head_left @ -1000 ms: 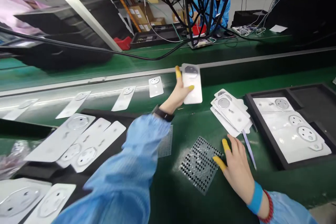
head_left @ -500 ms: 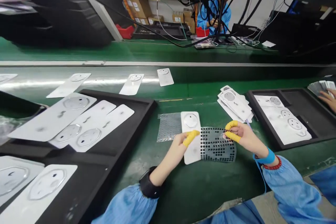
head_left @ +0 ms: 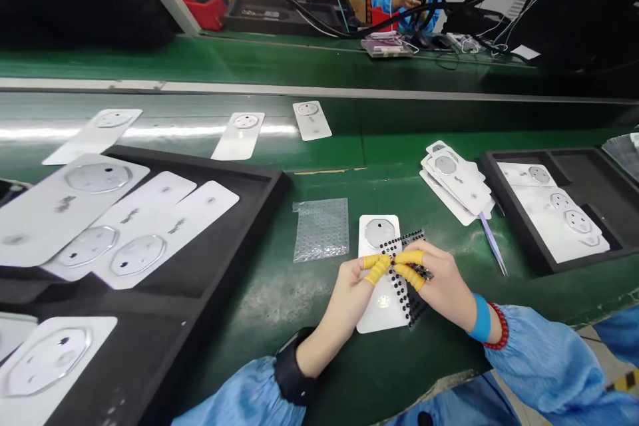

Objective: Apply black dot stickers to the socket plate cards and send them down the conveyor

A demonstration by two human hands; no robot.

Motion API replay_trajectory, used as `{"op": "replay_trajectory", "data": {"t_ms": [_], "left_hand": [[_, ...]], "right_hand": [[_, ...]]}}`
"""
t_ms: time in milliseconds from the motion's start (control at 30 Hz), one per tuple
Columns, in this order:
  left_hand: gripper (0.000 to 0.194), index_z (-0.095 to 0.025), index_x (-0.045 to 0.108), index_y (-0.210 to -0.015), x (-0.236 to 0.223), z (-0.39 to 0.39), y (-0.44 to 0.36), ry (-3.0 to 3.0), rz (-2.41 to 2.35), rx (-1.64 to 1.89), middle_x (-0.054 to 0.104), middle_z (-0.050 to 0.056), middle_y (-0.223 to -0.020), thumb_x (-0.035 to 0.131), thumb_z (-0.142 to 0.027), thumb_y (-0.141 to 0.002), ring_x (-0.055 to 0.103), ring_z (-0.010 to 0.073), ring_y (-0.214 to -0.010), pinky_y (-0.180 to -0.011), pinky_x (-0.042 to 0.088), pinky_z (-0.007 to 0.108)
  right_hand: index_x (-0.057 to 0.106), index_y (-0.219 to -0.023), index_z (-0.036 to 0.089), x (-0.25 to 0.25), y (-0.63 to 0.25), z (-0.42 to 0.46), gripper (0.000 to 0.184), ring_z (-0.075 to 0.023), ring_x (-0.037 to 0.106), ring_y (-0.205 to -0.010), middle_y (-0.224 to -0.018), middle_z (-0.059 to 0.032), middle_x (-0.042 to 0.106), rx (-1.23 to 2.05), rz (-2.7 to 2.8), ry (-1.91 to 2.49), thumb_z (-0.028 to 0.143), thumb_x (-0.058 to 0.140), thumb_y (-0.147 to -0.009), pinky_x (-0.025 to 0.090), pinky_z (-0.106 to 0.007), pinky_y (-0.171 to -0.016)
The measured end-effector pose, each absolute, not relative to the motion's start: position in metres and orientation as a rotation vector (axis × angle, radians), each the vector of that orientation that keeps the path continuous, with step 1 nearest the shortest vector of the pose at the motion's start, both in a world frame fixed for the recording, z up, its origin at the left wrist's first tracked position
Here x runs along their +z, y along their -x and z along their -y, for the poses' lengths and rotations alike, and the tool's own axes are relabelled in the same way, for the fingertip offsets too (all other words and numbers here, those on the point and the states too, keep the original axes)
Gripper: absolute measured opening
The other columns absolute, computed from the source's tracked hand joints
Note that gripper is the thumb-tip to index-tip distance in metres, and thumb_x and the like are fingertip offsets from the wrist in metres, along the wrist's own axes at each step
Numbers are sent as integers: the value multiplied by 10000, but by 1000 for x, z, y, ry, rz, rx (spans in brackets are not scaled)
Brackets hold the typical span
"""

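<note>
Dotted sheet [head_left: 413,306] shifted over panel [head_left: 373,311], right hand [head_left: 445,285] pinching

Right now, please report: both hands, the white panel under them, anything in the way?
Right hand pinching dotted sheet, left hand alongside. White panel flat, partly covered. Bubble sheet apart, not blocking.

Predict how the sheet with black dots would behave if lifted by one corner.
The dotted sheet would probably flop rather than stay flat, since it curls at the right hand. It is likely light for its size, because it looks as thin as film.
</note>
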State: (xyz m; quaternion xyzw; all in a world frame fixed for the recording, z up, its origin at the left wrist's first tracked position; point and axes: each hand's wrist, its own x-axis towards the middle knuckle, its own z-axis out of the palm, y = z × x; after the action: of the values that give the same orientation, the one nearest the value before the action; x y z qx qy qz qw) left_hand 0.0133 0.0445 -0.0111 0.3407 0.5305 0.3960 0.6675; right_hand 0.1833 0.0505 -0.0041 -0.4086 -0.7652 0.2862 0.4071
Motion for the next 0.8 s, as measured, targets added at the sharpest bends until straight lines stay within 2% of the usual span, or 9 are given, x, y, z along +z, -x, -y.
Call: {"op": "replay_trajectory", "data": {"t_ms": [67,267,367,600,700,800], "left_hand": [[311,-143,778,-717,-10,-43,-14,-773,-1198,891,689,24,-569,793,-449,-664,556,139,-506,-474,431,225],[238,-157,789,-702,-6,-42,-16,-771,-1204,924,777,72,-839,807,-388,-645,633,187,-653,-558,484,255],[224,-157,790,-698,-6,-41,-18,-736,-1200,939,779,77,-871,814,-370,-632,637,188,-664,-553,480,251],[185,-145,727,-641,-8,-34,-21,-549,-1164,939,697,32,-596,762,-326,-618,563,148,-512,-518,453,259],[133,-153,686,-598,-7,-35,-21,-495,-1161,924,679,24,-585,730,-278,-595,562,145,-516,-518,443,255],[108,-151,668,-577,-6,-36,-21,-489,-1164,909,655,18,-548,704,-252,-571,540,136,-484,-488,420,246]], "right_hand": [[681,-923,183,-6,-181,-50,84,-162,661,-766,-865,-64,668,710,1903,1055,176,599,-905,566,-273,-683],[694,-910,192,-7,-185,-49,89,-171,664,-777,-867,-62,679,771,1846,1137,165,614,-881,575,-295,-701],[697,-897,202,-9,-186,-49,76,-171,665,-757,-849,-53,682,834,1828,1165,186,625,-878,575,-292,-674],[586,-997,182,-17,-182,-43,179,-205,633,-837,-906,-94,616,491,2052,1091,78,466,-914,567,-321,-708],[522,-1021,178,-21,-182,-44,244,-223,595,-861,-936,-109,566,386,2194,1046,23,415,-866,567,-344,-715],[471,-1016,185,-25,-185,-47,351,-219,561,-852,-959,-109,520,356,2303,1010,-39,379,-762,564,-336,-688]]}}
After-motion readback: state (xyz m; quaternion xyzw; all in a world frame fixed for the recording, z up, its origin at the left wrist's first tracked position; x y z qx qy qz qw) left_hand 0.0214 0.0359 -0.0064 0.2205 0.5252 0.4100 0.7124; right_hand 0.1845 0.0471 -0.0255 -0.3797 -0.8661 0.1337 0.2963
